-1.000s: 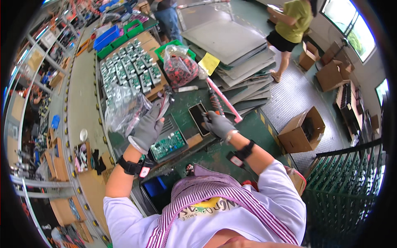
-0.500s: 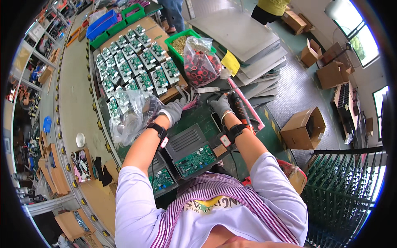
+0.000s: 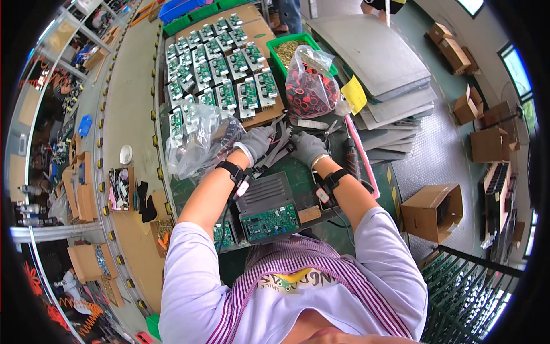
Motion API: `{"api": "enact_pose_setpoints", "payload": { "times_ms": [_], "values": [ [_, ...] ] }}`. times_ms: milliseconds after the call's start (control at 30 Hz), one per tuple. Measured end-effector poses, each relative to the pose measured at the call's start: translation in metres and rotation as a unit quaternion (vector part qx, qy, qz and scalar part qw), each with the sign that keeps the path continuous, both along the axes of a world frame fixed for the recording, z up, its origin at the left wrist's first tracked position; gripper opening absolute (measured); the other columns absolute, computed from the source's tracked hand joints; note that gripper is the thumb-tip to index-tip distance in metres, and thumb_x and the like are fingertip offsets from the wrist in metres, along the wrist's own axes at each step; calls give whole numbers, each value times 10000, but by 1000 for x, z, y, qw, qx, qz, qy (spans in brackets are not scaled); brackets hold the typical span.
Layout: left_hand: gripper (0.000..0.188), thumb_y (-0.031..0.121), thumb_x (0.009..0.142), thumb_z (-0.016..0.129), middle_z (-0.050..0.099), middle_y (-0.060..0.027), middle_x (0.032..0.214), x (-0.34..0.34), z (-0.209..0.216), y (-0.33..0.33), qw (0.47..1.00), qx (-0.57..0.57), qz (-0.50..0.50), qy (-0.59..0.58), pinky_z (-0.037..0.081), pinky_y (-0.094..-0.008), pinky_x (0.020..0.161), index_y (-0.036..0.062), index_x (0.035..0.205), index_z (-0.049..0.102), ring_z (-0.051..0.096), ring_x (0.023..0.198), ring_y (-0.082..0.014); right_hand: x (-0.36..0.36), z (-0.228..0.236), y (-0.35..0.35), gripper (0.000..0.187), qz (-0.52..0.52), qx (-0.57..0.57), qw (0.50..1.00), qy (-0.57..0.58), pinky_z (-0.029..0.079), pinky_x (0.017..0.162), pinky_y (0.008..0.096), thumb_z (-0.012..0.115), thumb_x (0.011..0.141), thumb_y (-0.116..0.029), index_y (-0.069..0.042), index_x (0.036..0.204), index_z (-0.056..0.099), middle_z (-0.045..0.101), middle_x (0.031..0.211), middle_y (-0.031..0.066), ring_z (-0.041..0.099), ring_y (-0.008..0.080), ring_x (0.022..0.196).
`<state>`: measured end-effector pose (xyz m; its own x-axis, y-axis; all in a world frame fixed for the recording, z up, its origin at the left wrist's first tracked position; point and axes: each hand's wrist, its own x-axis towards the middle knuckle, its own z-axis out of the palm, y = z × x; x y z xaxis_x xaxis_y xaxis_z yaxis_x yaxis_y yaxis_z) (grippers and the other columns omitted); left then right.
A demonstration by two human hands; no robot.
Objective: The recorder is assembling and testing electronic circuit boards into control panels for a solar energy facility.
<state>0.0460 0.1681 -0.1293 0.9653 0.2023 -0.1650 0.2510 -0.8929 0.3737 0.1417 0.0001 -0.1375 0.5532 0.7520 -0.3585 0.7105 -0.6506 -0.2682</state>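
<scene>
Both my hands wear grey gloves and black wrist straps. My left hand [image 3: 256,142] and my right hand [image 3: 308,148] are close together at the far side of the green bench mat, fingers curled around a bundle of grey flat strips [image 3: 281,143] that lies between them. Just nearer to me sits a black finned heat sink with a green circuit board [image 3: 266,207] on its front edge. A crumpled clear plastic bag [image 3: 197,137] lies right beside my left hand.
Rows of green circuit boards [image 3: 217,63] fill a cardboard sheet at the back. Behind my hands are a clear bag of red rings [image 3: 309,89] and a green tray of small brass parts [image 3: 289,50]. Stacked grey sheets [image 3: 372,57] lie right; a cardboard box [image 3: 429,212] stands on the floor.
My hands have reached forward and come together over the grey strips. Earlier the left was by the plastic bag and the right farther right near a pink tool.
</scene>
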Motion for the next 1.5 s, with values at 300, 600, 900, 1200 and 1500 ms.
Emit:
{"api": "enact_pose_setpoints", "payload": {
  "times_ms": [300, 600, 900, 1200, 1500],
  "values": [
    [231, 171, 789, 591, 599, -121, 981, -88, 98, -16, 969, -10, 107, -224, 458, -377, 768, 76, 998, 573, 574, 872, -330, 7, -23, 9, 283, 24, 40, 998, -37, 498, 712, 423, 563, 761, -308, -130, 975, 615, 625, 929, 130, 616, 324, 863],
    [258, 188, 792, 593, 587, -121, 1011, -303, 108, -79, 921, 52, 367, -123, 459, -403, 759, 74, 1022, 560, 569, 891, -334, 8, -16, 17, 399, 134, -10, 990, -34, 478, 820, 408, 611, 772, -382, -143, 1088, 566, 570, 1114, 137, 567, 319, 1018],
    [571, 292, 755, 654, 425, -114, 1276, -379, 32, -87, 922, 105, 373, -25, 445, -391, 864, 87, 1241, 435, 483, 1091, -329, 36, 9, 12, 226, -22, 328, 937, 120, 511, 644, 328, 572, 797, -175, -49, 983, 596, 647, 830, 82, 634, 204, 742],
    [485, 259, 763, 648, 461, -132, 1267, -395, 14, -79, 908, -54, 376, -176, 447, -379, 876, 74, 1185, 496, 524, 1073, -324, -68, 123, 21, 188, -72, 516, 797, 307, 468, 552, 227, 567, 764, -7, -46, 948, 552, 566, 783, 23, 553, 104, 645],
    [405, 161, 763, 630, 484, -156, 1241, -402, 10, -70, 889, -125, 367, -245, 488, -358, 789, 64, 1144, 533, 592, 941, -318, -285, 55, 87, 272, 438, 393, 806, -69, 500, 556, 361, 625, 649, -37, -122, 895, 546, 578, 852, 68, 598, 262, 717]
  ]
}}
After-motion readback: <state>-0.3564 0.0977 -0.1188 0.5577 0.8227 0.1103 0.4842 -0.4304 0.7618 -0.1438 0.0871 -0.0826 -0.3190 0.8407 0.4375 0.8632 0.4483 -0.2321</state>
